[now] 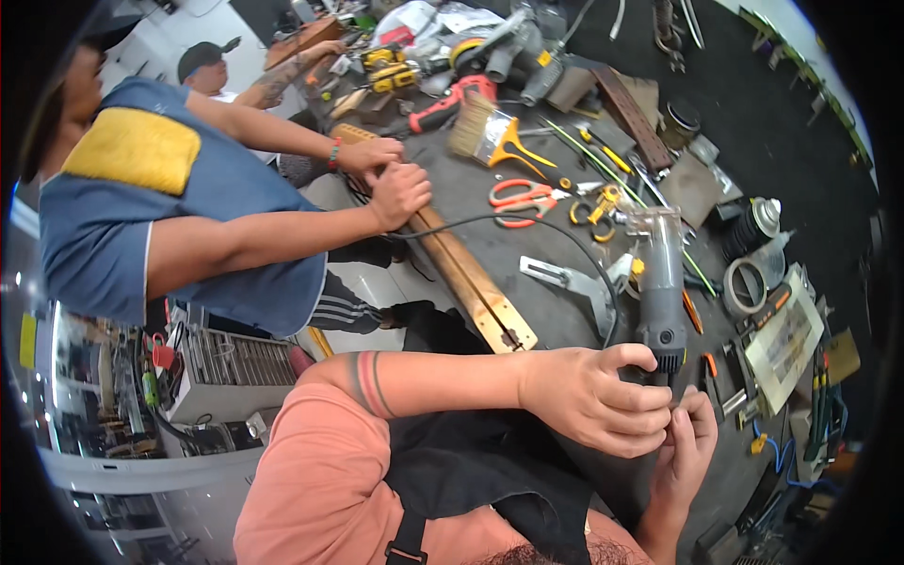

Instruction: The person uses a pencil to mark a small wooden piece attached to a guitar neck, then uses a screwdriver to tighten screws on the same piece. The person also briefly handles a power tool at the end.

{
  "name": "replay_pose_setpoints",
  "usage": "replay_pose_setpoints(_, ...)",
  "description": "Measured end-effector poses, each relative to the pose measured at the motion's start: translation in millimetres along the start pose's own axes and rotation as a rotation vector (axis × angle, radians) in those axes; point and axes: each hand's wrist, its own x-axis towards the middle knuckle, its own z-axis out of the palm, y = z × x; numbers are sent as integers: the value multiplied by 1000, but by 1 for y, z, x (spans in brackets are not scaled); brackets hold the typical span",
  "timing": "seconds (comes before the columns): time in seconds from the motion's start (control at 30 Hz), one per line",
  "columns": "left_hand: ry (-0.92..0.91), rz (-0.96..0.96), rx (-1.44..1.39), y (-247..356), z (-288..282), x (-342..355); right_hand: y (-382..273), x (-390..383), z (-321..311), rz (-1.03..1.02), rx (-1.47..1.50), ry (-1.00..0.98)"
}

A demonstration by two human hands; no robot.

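My left hand [603,405] and my right hand [687,433] meet in front of my chest, both with closed fingers. Just beyond them, over the dark tabletop, is a grey trim router [661,301] with a clear plastic base at its far end. From its near end a short black piece, apparently the power cord [670,379], runs in between my left fingers. Farther left a black cord [565,231] curves over the table and passes behind my left hand. My right fingertips are pinched against the left ones; what they hold is hidden.
A co-worker in a blue shirt [217,235] presses on a long wooden piece [471,292] at the table's left edge; another person [207,71] works behind. Orange scissors [520,201], a wide brush [482,132], a red power tool [457,102], a tape roll [744,287] and hand tools surround the router.
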Motion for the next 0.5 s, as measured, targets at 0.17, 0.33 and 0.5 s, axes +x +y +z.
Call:
replay_pose_setpoints(0.17, -16, 50, -9, 0, -11, 5, -1, 0, 10, 180, 281, -158)
replay_pose_setpoints(0.33, -37, 82, -37, 1, -21, 12, 16, 0, -1, 271, 513, -329)
replay_pose_setpoints(0.5, -111, 70, 1, 9, -35, 24, 5, -7, 22, 244, 361, -231)
